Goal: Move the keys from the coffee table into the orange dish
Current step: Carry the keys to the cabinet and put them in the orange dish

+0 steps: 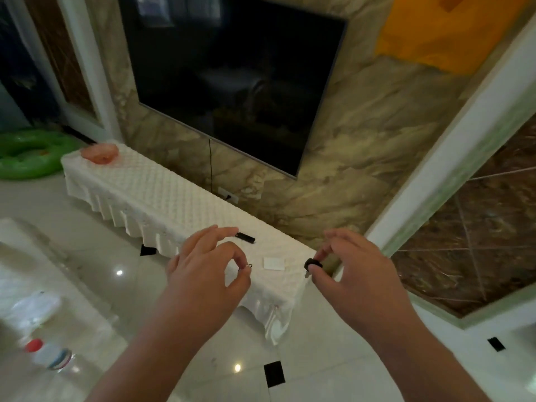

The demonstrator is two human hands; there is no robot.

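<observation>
Two hands are raised over the tiled floor (87,227). The left hand (203,271) pinches a small silver key ring (249,266); the right hand (356,268) pinches a black-headed key (312,264), possibly more, blurred. Beyond them, the long white-draped desk (162,195) carries one black remote (246,237), one white card (272,262), and at its far end one orange dish (100,152), well apart, with bare cloth between.

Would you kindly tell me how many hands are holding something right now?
2. The left hand pinches a small metal ring in its fingers; the right hand pinches a black-headed key. More keys may be hidden behind either hand.
</observation>
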